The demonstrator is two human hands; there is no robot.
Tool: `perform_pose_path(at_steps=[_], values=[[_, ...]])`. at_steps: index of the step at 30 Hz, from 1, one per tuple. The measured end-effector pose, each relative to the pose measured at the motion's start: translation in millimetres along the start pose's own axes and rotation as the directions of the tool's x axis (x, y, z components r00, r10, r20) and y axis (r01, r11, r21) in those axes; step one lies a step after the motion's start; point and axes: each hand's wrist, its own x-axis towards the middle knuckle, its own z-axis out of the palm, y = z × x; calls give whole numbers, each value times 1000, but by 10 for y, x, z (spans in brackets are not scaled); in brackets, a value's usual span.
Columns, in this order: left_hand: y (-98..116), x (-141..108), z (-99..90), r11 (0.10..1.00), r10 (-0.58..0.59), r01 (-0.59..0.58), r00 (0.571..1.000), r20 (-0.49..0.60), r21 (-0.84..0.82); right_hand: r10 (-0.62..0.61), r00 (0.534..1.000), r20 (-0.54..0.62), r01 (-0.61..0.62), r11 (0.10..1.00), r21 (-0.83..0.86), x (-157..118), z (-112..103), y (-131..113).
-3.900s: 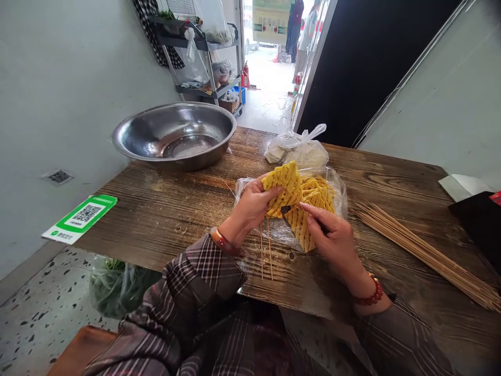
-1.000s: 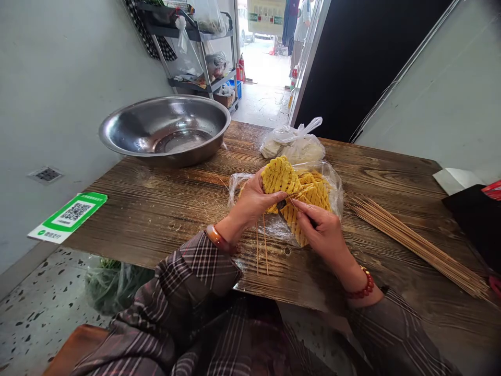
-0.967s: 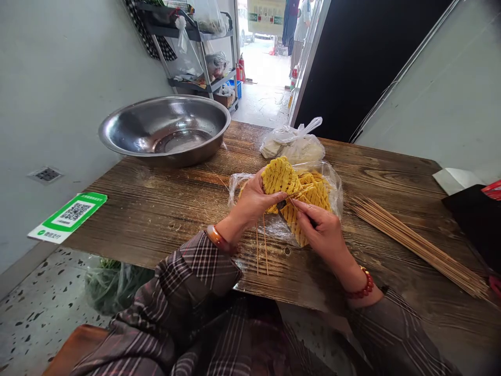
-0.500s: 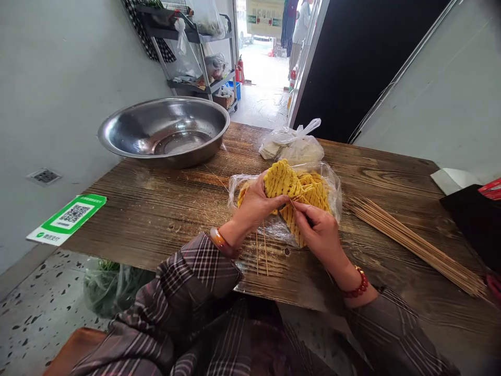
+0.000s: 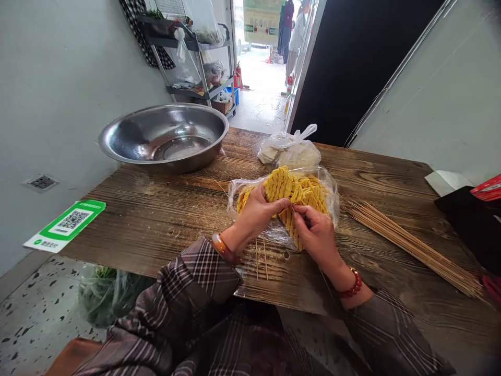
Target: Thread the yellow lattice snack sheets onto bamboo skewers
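My left hand (image 5: 252,211) is closed on a yellow, lattice-cut slab of food (image 5: 282,185), perhaps tofu, with the thumb across its lower edge. Close beside it, my right hand (image 5: 319,230) pinches a thin bamboo skewer (image 5: 291,208) whose tip meets that lower edge. How far the tip goes in is hidden by my fingers. Beneath both hands, more yellow slabs (image 5: 315,194) lie on a clear plastic bag (image 5: 332,196). Two skewers (image 5: 265,258) stick out toward me below my left hand.
A bundle of bamboo skewers (image 5: 410,245) lies at the right. Behind the slabs sits a tied plastic bag (image 5: 291,149) with pale contents. A wide steel basin (image 5: 168,162) stands at the back left, and a QR-code card (image 5: 66,224) lies at the left edge.
The view has shifted slightly. My right hand has moved a little relative to the yellow slab, still pinching the skewer; my left hand keeps the same hold.
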Motion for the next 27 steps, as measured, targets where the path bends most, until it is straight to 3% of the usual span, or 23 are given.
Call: perform_pose_path(at_steps=[4, 8, 27], values=[[51, -5, 13, 989, -46, 46, 999, 7, -137, 0, 1000, -5, 0, 1000, 20, -4, 3, -12], [43, -3, 3, 985, -53, 53, 999, 1, -167, 6, 1000, 5, -6, 999, 42, -6, 1, -28], [11, -46, 68, 994, -60, 61, 998, 15, -88, 27, 1000, 0, -27, 999, 19, 19, -2, 7]])
